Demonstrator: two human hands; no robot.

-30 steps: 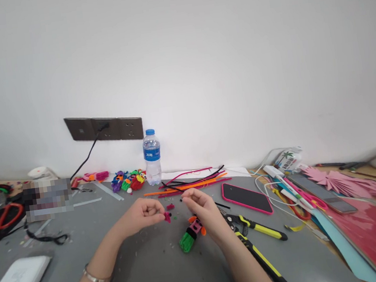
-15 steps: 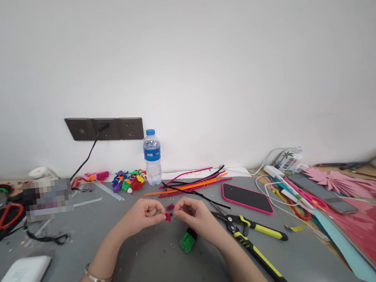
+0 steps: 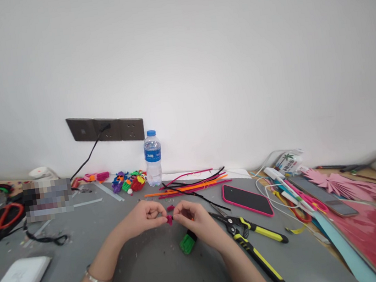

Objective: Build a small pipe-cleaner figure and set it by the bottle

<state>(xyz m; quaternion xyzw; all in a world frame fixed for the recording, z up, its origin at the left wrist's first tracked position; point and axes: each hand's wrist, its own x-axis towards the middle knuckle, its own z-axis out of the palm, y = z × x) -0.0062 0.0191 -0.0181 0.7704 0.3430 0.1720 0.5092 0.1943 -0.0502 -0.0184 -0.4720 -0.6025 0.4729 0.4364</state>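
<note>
Pale wall (image 3: pixel 234 74) rises behind a grey surface (image 3: pixel 150 275), and a water bottle (image 3: pixel 154 161) with a blue cap stands upright on it, close to the wall. Dark sockets (image 3: pixel 105 129) are set in the wall to the left of the bottle, with a black plug and cord in the middle one. In front of the bottle and slightly to its right, a small magenta piece (image 3: pixel 170 220) is held up between two bare hands. Thumb and forefinger of the left hand (image 3: pixel 148 218) pinch it from one side; the right hand (image 3: pixel 191 218) has its thumb and forefinger closed on a tiny dark bit (image 3: pixel 173 217) right against it. Another magenta scrap (image 3: pixel 170 207) lies just beyond, nearer the bottle. Partly hidden under the right hand, a green bundle (image 3: pixel 187 243) with a black band rests in front of the bottle. Pipe cleaners (image 3: pixel 197 186), orange, magenta and black, lie just right of the bottle; farther right are a phone (image 3: pixel 247 199) with a pink edge and, nearer the person, pliers (image 3: pixel 265 230) with yellow-and-black handles. Small fuzzy dolls (image 3: pixel 120 182) sit immediately left of the bottle.
</note>
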